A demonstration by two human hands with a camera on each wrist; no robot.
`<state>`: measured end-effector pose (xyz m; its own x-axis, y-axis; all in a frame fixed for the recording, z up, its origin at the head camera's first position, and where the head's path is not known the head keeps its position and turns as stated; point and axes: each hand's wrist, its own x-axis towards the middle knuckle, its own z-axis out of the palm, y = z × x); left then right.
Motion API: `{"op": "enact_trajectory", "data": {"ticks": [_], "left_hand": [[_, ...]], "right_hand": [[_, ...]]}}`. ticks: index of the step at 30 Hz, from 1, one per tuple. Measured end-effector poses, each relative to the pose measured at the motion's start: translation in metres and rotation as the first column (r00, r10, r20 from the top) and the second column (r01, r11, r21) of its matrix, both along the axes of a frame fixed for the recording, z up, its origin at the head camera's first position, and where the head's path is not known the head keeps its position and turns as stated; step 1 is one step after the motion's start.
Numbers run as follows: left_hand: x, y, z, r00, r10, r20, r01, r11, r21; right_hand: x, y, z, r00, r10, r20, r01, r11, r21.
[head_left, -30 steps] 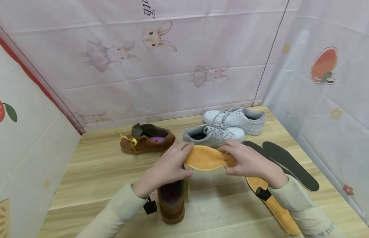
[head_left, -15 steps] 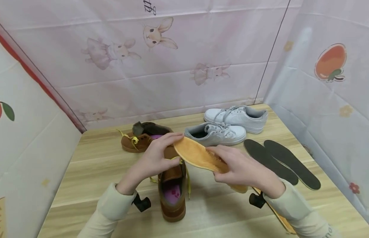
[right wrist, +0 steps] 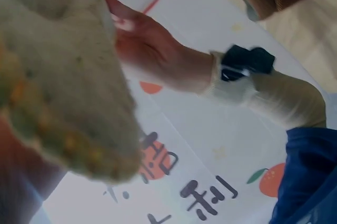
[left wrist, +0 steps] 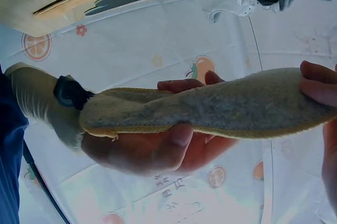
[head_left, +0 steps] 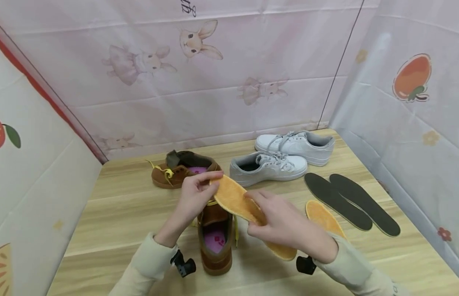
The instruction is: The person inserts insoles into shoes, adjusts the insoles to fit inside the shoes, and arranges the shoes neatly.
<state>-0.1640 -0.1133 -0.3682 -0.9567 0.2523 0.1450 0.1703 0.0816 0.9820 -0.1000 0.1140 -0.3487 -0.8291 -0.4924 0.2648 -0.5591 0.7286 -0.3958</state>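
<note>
A fuzzy orange insole [head_left: 231,197] is held slanted above the table. My left hand [head_left: 192,201] pinches its far left end between thumb and fingers. My right hand [head_left: 282,218] grips it round the middle, and the other end sticks out below that hand. From the left wrist view, the grey felt underside of the insole [left wrist: 231,105] faces the camera. Beneath it stands a brown shoe [head_left: 217,263], heel toward me, with yellow laces and a pink lining inside; its toe is partly hidden. Another orange insole [head_left: 323,216] lies on the table, partly covered by my right forearm.
The second brown shoe [head_left: 162,177] lies sideways at the back left. Two white sneakers [head_left: 282,172] stand at the back right. Two dark insoles [head_left: 340,201] lie on the wooden table [head_left: 125,230] at the right. Printed cloth walls [head_left: 222,115] enclose the back and sides.
The orange insole has swung from nearly level to a slant, its left end moving left over the brown shoe. My left hand loosened, then pinched its tip again; my right hand moved left and nearer.
</note>
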Motion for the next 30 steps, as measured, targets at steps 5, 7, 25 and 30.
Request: {"op": "enact_trajectory", "data": {"ticks": [5,7,25,30], "left_hand": [[-0.006,-0.002,-0.003,0.996,0.084,0.020,-0.083,0.996,-0.032],[-0.008,-0.003,-0.003,0.996,0.091,0.020,-0.090,0.995,-0.047],[-0.024,-0.021,-0.001,0.962,-0.268,0.058,0.272,0.959,-0.076],[-0.023,-0.017,-0.006,0.962,-0.268,0.053,0.272,0.956,-0.113]], "right_hand": [[0.003,-0.016,-0.008,0.998,-0.049,-0.031,0.049,0.999,-0.009],[0.003,-0.022,-0.010,0.997,-0.065,-0.031,0.065,0.998,-0.015],[0.005,-0.051,-0.008,0.996,-0.091,0.010,0.091,0.995,0.031],[0.005,-0.056,-0.010,0.997,-0.050,-0.054,0.047,0.997,-0.059]]}}
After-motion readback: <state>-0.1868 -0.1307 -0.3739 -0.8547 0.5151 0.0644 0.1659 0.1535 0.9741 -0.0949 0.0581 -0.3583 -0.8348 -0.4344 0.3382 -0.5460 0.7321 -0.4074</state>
